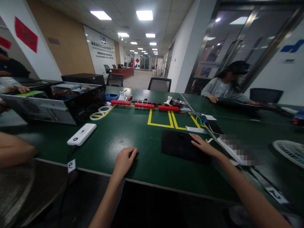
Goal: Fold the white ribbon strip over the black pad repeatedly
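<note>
My left hand (125,160) rests on the green table (142,139) near its front edge. Its fingers are curled round a small dark object (132,153), mostly hidden, which I cannot make out. To the right, my right hand (202,145) lies with fingers stretched out on the right part of a flat black panel (177,145). Beyond the panel are yellow tape outlines (160,125) and a white strip (196,129). Coloured wires (200,119) and a dark phone-like slab (215,127) lie past my right hand.
An open computer case (47,109) stands at the left, near a white power bank (82,134) and white rings (97,116). Red strips (144,105) line the middle. Right are a white basket (289,150) and a seated person (224,84). Another person's arm (14,148) is at left.
</note>
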Demonstrator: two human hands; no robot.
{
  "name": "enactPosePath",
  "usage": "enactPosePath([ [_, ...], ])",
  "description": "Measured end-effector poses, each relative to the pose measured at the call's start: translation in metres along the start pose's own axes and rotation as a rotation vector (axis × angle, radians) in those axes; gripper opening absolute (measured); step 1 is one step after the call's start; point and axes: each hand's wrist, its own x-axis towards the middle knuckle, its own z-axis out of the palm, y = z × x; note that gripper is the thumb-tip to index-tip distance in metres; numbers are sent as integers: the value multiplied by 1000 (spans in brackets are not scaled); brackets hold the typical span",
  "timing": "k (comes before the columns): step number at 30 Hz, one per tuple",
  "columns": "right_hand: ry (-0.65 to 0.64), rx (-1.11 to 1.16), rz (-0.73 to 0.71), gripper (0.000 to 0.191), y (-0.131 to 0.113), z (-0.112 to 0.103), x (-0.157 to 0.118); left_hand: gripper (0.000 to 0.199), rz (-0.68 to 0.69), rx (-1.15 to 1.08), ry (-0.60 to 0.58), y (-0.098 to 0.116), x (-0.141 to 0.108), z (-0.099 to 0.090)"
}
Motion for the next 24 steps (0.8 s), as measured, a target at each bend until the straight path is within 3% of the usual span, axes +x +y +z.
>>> enactPosePath([
  [4,-111,53,-22,58,-56,9,-5,28,51,-11,-13,1,-1,0],
  [8,-125,80,-48,60,-111,16,-9,24,227,-43,-54,4,-1,1],
  [13,-129,97,-54,60,-147,16,-8,44,353,11,-235,1,-1,7],
  [18,-118,119,-45,65,-143,8,-7,50,360,43,-297,-1,-2,7],
  [21,77,134,-55,60,-118,-9,-12,47,349,31,-288,1,-3,6],
  [24,287,95,48,51,-76,-30,-23,47,352,37,-288,2,-4,6],
])
